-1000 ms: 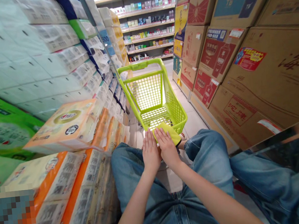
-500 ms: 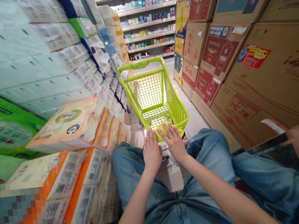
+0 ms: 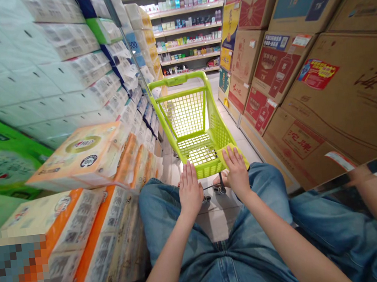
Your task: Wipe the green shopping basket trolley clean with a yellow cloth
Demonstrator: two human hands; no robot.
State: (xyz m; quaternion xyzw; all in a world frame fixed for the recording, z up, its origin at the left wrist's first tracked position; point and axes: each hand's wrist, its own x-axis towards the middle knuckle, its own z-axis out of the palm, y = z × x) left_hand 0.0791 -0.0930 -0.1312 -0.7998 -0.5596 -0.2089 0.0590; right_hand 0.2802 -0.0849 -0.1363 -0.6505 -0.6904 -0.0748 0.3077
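A lime-green shopping cart (image 3: 226, 128) with a grid-walled basket stands just ahead, between my knees. My left hand (image 3: 191, 189) lies against the basket's near left corner, its fingers straight and close together. At the near right corner my right hand (image 3: 238, 175) presses a yellow cloth (image 3: 244, 156) onto the basket's rim. Its fingers are stretched over the cloth, and the thumb is lower, partly hidden. Part of the cloth sticks out on both sides of the fingers. The basket holds nothing visible. Below the rim show dark casters (image 3: 219, 189).
Tissue packs (image 3: 84, 145) are stacked close on my left. Cardboard cartons (image 3: 332, 94) rise along the right, above a reflective panel (image 3: 354, 213) mirroring a leg and arm. Shelves of small products (image 3: 189, 24) close off the far end. A thin pole (image 3: 138, 67) stands left of the cart.
My right hand has slid right with the yellow cloth, from the middle of the near rim to its right corner. My left hand has stayed at the left corner.
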